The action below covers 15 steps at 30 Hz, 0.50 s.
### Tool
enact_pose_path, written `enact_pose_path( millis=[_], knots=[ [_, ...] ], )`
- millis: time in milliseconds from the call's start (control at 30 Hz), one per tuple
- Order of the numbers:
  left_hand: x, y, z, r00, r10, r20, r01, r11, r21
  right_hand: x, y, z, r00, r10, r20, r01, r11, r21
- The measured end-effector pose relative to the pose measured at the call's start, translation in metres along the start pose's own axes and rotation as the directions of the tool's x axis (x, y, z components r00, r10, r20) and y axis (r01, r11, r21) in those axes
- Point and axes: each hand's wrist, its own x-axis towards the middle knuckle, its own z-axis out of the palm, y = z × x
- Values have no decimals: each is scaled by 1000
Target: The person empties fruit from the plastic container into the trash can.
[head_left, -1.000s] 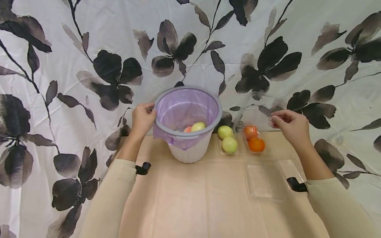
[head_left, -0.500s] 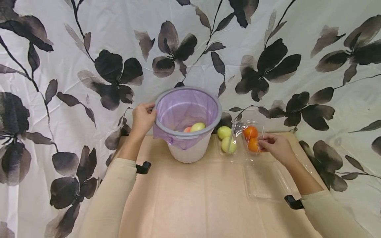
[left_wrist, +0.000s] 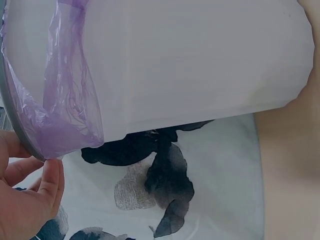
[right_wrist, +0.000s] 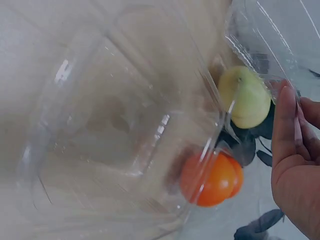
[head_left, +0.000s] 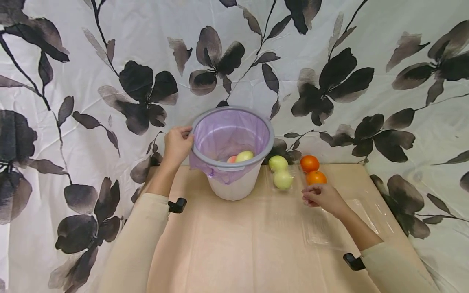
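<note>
The bucket [head_left: 234, 185] stands upright on the table [head_left: 227, 248], its long axis near vertical and its round mouth facing up. Its rim [head_left: 270, 144] is pinched at the left side by the bent fingers and thumb of the left hand [head_left: 177, 144]. The wall can be judged light and fairly stiff, the purple liner [head_left: 231, 130] thin, soft and easily slipped or torn; hold is best taken on the rim, with the liner trapped beneath the grip. Some fruit [head_left: 244, 156] is seen inside.

To the right of the bucket, the edge of a piece of clear plastic [right_wrist: 260, 42] appears to be pinched between the thumb and nearly closed fingers of the right hand [head_left: 324, 197]. It is likely to be very light, springy, slick and prone to cracking, so it is best taken by an edge. From the fingertips it is pointed toward the bucket; its long axis cannot be made out.

Just beside the bucket's right side lie two green fruits [head_left: 283, 179], and farther right two orange fruits [head_left: 309, 163]. An open clear box [head_left: 324, 236] is laid to the right of the bucket, nearer the person.
</note>
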Motion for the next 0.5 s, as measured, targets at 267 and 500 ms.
enact_pose_path(
  millis=[267, 500],
  knots=[
    [0, 2, -1, 1000, 4, -9, -4, 1000, 17, 0, 17, 22, 993, 7, 118, -3, 999, -33],
    [-1, 2, 0, 1000, 12, -17, -11, 1000, 19, 1, 28, 33, 986, 34, 164, -27, 999, -40]
  ],
)
